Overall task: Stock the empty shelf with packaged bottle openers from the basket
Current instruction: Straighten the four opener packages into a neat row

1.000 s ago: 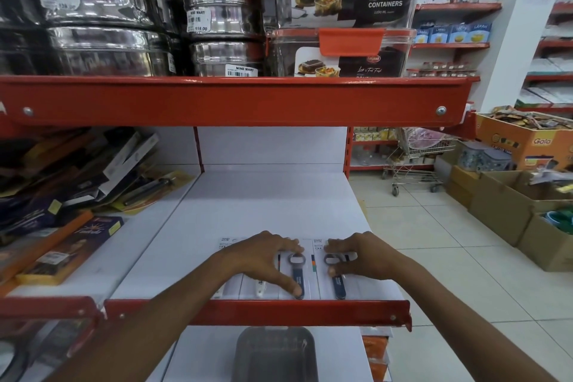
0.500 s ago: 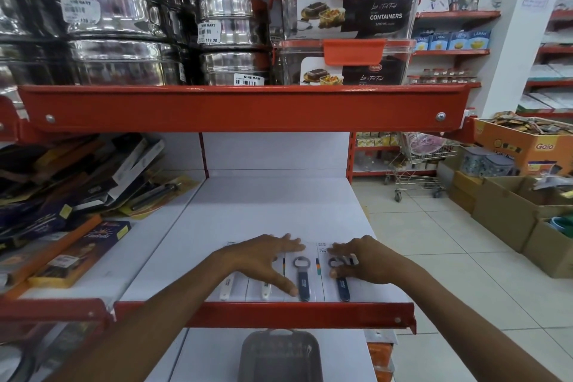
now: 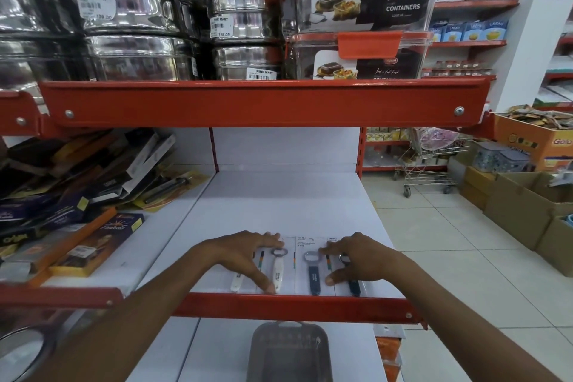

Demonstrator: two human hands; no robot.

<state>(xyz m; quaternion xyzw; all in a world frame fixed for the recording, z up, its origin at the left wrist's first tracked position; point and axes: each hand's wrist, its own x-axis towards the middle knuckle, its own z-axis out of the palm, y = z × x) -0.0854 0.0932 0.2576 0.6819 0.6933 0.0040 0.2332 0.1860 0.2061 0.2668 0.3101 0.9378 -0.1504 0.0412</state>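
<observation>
Several carded bottle openers lie flat in a row at the front of the white shelf (image 3: 279,201), just behind its red front lip. Two have white handles (image 3: 278,270) and two have dark blue handles (image 3: 313,276). My left hand (image 3: 245,254) rests spread on the white-handled packs, fingers apart, pressing down. My right hand (image 3: 356,260) lies on the blue-handled packs at the right end, thumb beside the middle blue opener. Neither hand grips a pack. A grey basket (image 3: 290,350) sits on the shelf below, partly cut off by the frame.
Steel tins (image 3: 130,18) and clear food containers (image 3: 366,9) fill the shelf above. Boxed knives and tools (image 3: 77,195) pile in the left bay. Cardboard boxes (image 3: 521,214) and a wire trolley (image 3: 431,164) stand on the tiled floor to the right.
My left hand has slid left, uncovering the white-handled openers. The view has tilted down slightly. The right hand stays on the blue-handled packs.
</observation>
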